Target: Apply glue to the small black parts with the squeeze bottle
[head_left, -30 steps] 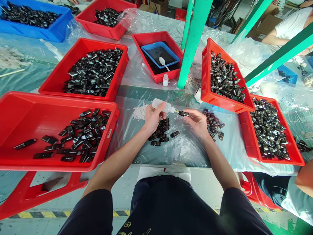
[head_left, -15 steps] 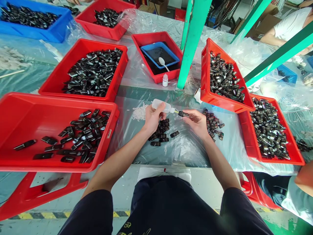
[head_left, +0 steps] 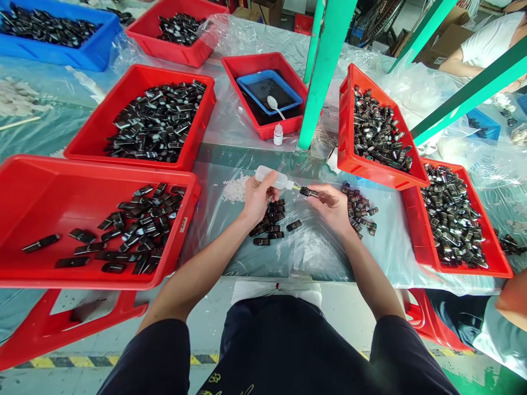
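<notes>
My left hand [head_left: 257, 198] is closed round a white squeeze bottle [head_left: 269, 177], tilted with its thin tip pointing right and down. Between the fingers of my right hand [head_left: 331, 206] is a small glossy black piece [head_left: 308, 191]. The bottle's tip is at the left end of this piece; whether they touch I cannot tell. Below my left hand lie several black pieces [head_left: 272, 226] in a cluster, and one loose black piece [head_left: 293, 225] sits apart. More dark pieces [head_left: 364, 211] lie just right of my right hand. Small whitish bits [head_left: 235, 188] form a pile left of the bottle.
Red bins [head_left: 191, 219] of black pieces stand at the left, others [head_left: 457, 266] at the right. A green post [head_left: 321, 82] rises behind my hands. Near it are a small bottle [head_left: 278, 135] and a blue tray [head_left: 251, 88] with a white spoon [head_left: 272, 103]. A person [head_left: 486, 46] is at far right.
Almost nothing differs. Both hands keep their hold on the squeeze bottle and the black piece, with the tip still at the piece.
</notes>
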Available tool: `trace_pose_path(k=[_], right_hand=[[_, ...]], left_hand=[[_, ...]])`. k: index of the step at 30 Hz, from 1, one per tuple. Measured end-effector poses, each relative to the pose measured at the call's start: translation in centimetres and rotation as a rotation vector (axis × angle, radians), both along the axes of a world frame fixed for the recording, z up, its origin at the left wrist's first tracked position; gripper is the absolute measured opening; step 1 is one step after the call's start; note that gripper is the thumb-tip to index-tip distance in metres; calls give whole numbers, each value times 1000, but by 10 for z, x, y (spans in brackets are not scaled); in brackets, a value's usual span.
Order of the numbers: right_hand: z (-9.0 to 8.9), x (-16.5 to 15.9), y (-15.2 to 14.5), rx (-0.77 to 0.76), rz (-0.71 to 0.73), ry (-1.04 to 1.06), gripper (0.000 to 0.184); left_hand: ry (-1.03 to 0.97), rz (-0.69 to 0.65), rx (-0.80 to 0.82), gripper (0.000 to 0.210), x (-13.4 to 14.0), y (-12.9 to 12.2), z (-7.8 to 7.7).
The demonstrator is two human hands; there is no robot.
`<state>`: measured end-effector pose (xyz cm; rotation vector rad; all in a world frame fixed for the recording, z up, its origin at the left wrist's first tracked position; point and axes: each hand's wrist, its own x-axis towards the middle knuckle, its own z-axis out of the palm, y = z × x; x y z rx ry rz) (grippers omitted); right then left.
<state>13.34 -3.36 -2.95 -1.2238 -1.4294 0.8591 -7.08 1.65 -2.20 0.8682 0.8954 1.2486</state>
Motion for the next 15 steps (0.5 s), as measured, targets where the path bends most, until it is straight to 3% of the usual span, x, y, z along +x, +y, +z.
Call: trace_pose_path(k=[8,15], right_hand=[[-6,4,4,25,-21,-44,36],[-13,-1,3,7,92,-264,35]], left_hand=[[-48,99,-15,48,-4,11,-3],[-95,173,-59,52,-13,22,4]])
